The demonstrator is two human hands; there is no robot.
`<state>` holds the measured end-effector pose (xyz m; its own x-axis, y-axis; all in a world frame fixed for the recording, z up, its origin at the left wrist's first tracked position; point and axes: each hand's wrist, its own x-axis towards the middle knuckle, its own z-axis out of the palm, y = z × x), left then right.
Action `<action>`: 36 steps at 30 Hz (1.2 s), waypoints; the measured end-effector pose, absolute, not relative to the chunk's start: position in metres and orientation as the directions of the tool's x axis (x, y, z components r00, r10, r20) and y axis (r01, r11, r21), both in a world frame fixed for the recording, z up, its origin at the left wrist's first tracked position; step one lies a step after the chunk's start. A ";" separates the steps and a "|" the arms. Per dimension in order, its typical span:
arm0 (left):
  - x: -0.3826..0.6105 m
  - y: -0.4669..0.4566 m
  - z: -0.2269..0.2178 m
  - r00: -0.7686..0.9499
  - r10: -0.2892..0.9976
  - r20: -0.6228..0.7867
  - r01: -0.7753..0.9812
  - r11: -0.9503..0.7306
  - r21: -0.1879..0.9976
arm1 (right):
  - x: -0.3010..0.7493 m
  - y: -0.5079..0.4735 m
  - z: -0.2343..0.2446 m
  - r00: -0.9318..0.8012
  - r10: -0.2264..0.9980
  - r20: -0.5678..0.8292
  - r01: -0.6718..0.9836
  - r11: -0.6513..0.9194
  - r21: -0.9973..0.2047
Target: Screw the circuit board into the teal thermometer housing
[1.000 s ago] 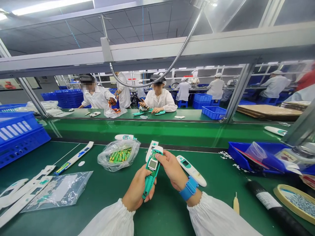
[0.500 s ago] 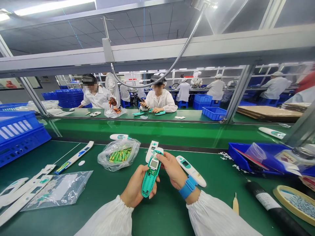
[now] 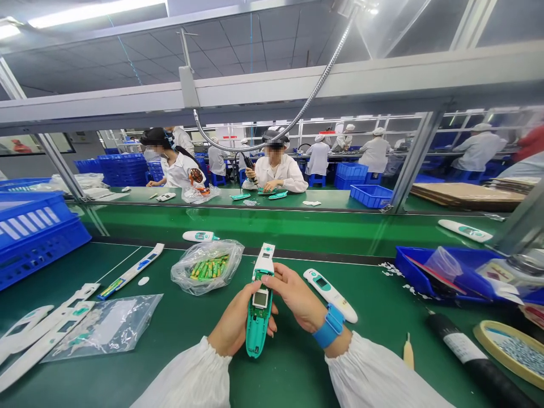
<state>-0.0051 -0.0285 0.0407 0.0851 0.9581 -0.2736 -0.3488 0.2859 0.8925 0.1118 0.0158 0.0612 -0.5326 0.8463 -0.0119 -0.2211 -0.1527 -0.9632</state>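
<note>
Left hand point(image 3: 233, 323) is clamped around one open teal casing point(image 3: 256, 341) above the tabletop point(image 3: 182, 328), centre near; the casing's far end is pinched by the right hand point(image 3: 301, 299). The work is judged partway: one circuit board point(image 3: 260, 315) and one display point(image 3: 260, 298) are seated, but left uncovered, and no battery is seen inside.

By count, one blue crate point(image 3: 34, 249) is placed at left and one blue tray point(image 3: 406, 271) at right. One black driver point(image 3: 463, 347) is laid near right, one flat bag point(image 3: 127, 326) near left. One battery bag point(image 3: 182, 279) is set far left of the hands, its batteries point(image 3: 208, 267) too overlapped to be counted. Three white devices point(image 3: 331, 294) are seen: right of the hands, far left, far right. One white windowed piece point(image 3: 267, 254) is placed just beyond the casing; contact cannot be told.
</note>
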 end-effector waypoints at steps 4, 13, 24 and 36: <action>-0.004 -0.032 0.044 0.051 0.967 -0.248 -0.343 0.251 0.905 | 0.115 0.019 0.066 -0.515 0.857 0.003 -0.217 -0.127 -0.968; -0.001 -0.032 0.048 -0.005 0.963 -0.271 -0.361 0.251 0.898 | 0.116 0.021 0.063 -0.525 0.850 -0.025 -0.180 -0.140 -0.974; 0.000 -0.029 0.044 -0.086 0.944 -0.317 -0.327 0.274 0.904 | 0.115 0.026 0.052 -0.424 0.902 -0.080 -0.124 -0.145 -0.982; -0.004 -0.028 0.037 -0.021 0.945 -0.325 -0.387 0.292 0.874 | 0.195 0.010 0.138 -0.238 0.945 0.224 0.129 0.260 -0.957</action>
